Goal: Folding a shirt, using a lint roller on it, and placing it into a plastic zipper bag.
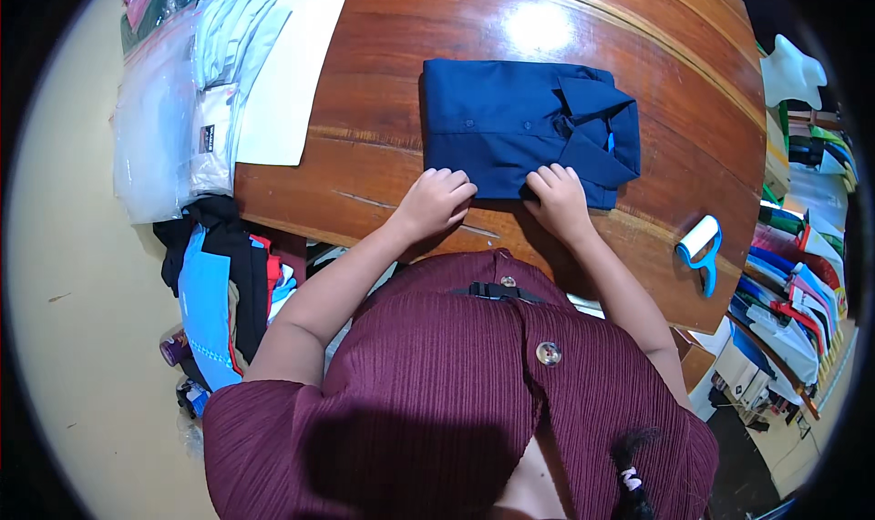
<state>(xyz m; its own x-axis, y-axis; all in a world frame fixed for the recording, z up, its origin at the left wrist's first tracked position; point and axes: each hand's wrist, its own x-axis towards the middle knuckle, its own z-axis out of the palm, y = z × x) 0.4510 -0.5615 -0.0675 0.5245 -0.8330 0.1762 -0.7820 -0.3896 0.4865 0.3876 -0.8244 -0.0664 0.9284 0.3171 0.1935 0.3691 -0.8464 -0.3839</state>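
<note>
A navy blue collared shirt [497, 110], folded into a neat rectangle, lies on the wooden table with its collar toward the right and buttons showing along the middle. At the near left corner of the shirt, my left hand [437, 199] is closed, its curled fingers on the edge. My right hand [560, 203] pinches the same near edge farther right, below the collar. The fingertips of both hands are partly hidden by the knuckles.
On the glossy wooden table [365, 92], a lint roller [702, 247] with a blue handle lies at the right. Clear plastic bags [155, 119] and a white sheet [296, 73] cover the left end. Clothes [214, 283] hang below it; garments on hangers [793, 292] stand at far right.
</note>
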